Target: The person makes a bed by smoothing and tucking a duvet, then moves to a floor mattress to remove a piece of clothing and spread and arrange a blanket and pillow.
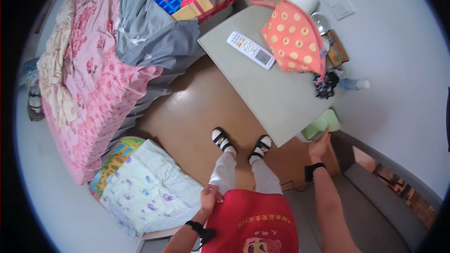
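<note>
Green bin (323, 122) sits just off the near edge of the table (281, 107), between its near and right corners. Looks like thin plastic: likely light, slightly flexy, smooth, not fragile. Best hold: pinch the rim. Red apron (262, 202) has left hand (210, 198) at its side edge, fingers loosely curled, hold unclear. Right hand (319, 147): fingers stretched to bin rim, apparently touching; can't see whether they're clamped.

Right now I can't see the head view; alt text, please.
The right hand is at the edge of a green container beside a grey table, the left hand by a red apron. On the table lie a white remote control and an orange dotted cloth; a pink-covered bed stands across the floor.
</note>
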### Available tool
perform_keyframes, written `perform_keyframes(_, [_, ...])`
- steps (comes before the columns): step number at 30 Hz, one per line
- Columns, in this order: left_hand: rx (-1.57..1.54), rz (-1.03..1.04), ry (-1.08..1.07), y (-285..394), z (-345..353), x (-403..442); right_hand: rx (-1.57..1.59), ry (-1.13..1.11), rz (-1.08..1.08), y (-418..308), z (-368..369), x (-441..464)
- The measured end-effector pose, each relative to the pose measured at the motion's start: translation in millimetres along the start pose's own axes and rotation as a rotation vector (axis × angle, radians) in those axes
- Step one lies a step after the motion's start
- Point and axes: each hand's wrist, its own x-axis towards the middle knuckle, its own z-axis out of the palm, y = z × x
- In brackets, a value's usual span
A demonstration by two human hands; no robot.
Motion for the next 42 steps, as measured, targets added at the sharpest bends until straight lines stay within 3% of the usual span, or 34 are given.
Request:
perform_keyframes(2, [-0.018, 0.006, -0.009, 9.6, -8.1, 4.4, -0.017, -0.041, -0.004, -15.7, -25.8, 12.2])
perform_keyframes(5, [-0.082, -0.037, -0.063, 26.1, -25.0, 11.2, -0.654, -0.116, 0.017, -88.4, -35.8, -11.6])
perform_keyframes(8, [-0.21, -0.157, -0.155, 41.1, -49.5, 20.3, -0.769, -0.117, 0.029, -133.6, -31.9, -34.0])
perform_keyframes(10, [-0.199, -0.202, -0.185, 54.7, -70.8, 25.3, -0.757, -0.29, 0.029, -131.0, -20.7, -45.4])
perform_keyframes(13, [-0.164, -0.089, -0.112, 91.4, -91.3, 30.0, -0.708, -0.727, 0.027, -161.6, 12.7, -76.3])
perform_keyframes(16, [-0.205, -0.007, -0.099, 139.7, -114.9, 41.4, -0.733, -1.072, -0.054, -250.0, 56.3, -121.3])
perform_keyframes(21, [-0.173, 0.128, -0.037, 262.8, -117.4, 40.2, -0.455, -1.254, -0.25, -384.2, 120.2, -172.7])
perform_keyframes(31, [-0.2, 0.541, 0.307, 494.5, -112.1, 107.0, -0.2, -1.071, -0.593, -578.2, 224.4, -160.7])
perform_keyframes(34, [0.246, 0.899, 0.805, 531.6, -124.0, 155.8, -0.225, -0.983, -0.649, -611.2, 248.5, -143.8])
perform_keyframes(37, [0.655, 1.045, 0.889, 593.6, -111.1, 119.4, -0.212, -0.797, -0.687, -630.6, 281.6, -113.5])
perform_keyframes(41, [0.958, 1.325, 0.607, 626.6, -91.3, 118.1, -0.106, -0.542, -0.679, -652.4, 326.8, -51.0])
perform_keyframes(42, [0.959, 1.367, 0.497, 632.5, -80.0, 113.0, -0.059, -0.528, -0.552, -664.8, 336.9, -33.5])
